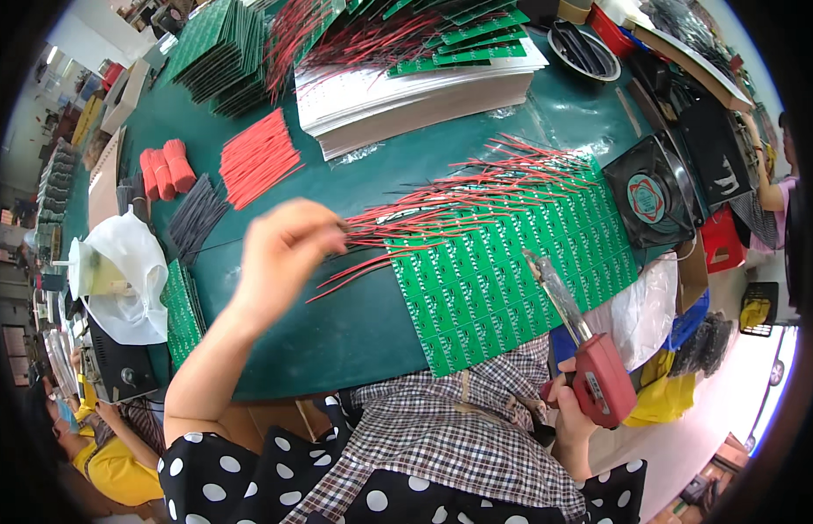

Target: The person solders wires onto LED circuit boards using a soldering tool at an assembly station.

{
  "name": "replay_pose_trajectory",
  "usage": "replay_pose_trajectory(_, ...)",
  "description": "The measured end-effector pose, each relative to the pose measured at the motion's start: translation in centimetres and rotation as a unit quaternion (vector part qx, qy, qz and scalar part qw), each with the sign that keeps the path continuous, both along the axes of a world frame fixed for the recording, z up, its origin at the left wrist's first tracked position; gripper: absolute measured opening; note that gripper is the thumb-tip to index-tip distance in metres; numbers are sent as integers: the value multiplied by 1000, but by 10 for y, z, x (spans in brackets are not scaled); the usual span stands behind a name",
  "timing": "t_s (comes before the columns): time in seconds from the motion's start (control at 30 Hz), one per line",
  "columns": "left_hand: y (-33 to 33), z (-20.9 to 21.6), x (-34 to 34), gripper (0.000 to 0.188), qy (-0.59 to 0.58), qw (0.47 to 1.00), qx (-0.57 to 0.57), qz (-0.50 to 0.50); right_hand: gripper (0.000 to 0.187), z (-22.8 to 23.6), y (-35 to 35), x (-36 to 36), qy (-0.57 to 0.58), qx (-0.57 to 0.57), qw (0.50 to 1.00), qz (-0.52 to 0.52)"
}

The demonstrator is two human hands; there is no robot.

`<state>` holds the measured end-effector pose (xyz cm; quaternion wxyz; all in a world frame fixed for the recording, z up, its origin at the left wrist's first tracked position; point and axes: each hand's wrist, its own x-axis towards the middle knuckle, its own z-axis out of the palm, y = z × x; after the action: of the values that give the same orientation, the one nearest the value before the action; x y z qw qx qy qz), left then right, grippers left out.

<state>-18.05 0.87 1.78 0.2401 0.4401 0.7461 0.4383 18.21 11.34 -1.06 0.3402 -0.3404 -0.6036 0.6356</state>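
My left hand [289, 249] is raised over the table with its fingertips pinched together, beside the loose ends of red and black wires [424, 214]. Whatever is between those fingertips is too small and blurred to make out. The wires lie across the far rows of a large green circuit board panel [502, 297], made up of many small boards. My right hand [574, 419] grips the handle of a red soldering gun [603, 380]. Its metal barrel slants up and left, with the tip above the panel's right half.
Bundles of red wires [258, 157] and black wires [197, 218] lie left of the panel. Behind stands a paper stack [424, 105] topped with wired boards. A black fan [648, 194] stands at the right. A white plastic bag [136, 279] sits at the left. Other people work nearby.
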Motion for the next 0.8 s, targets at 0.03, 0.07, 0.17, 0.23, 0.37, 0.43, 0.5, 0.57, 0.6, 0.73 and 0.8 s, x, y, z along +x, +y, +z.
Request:
replay_pose_trajectory(0.03,0,-4,13,14,156,984,13,-81,33,0,-1,-1,-4,-2,1000,1)
replay_pose_trajectory(0.07,0,-8,24,21,225,965,40,-131,34,-1,-2,-2,7,-13,1000,15)
replay_pose_trajectory(0.17,-3,-15,46,24,408,895,-15,-181,39,-4,-6,-4,42,-63,997,28)
replay_pose_trajectory(0.23,-2,-20,48,32,392,900,3,-189,47,-6,-9,-4,64,-111,991,40)
replay_pose_trajectory(0.37,-5,-25,43,34,409,892,15,-191,50,-6,-13,-7,66,-170,980,85)
replay_pose_trajectory(0.43,-6,-27,42,35,414,887,10,-205,50,-5,-14,-12,53,-211,972,84)
replay_pose_trajectory(0.5,-4,-28,41,35,411,889,16,-203,50,-6,-13,-20,48,-242,966,80)
replay_pose_trajectory(0.57,-2,-28,40,35,408,891,20,-199,50,-5,-9,-27,11,-226,968,109)
replay_pose_trajectory(0.6,-1,-28,38,35,407,892,14,-197,50,-5,-7,-31,-11,-203,970,132)
replay_pose_trajectory(0.73,-1,-27,36,35,401,893,5,-207,49,1,-5,-39,-41,-260,956,133)
replay_pose_trajectory(0.8,-1,-28,36,35,412,887,18,-209,49,2,-4,-43,-37,-282,950,130)
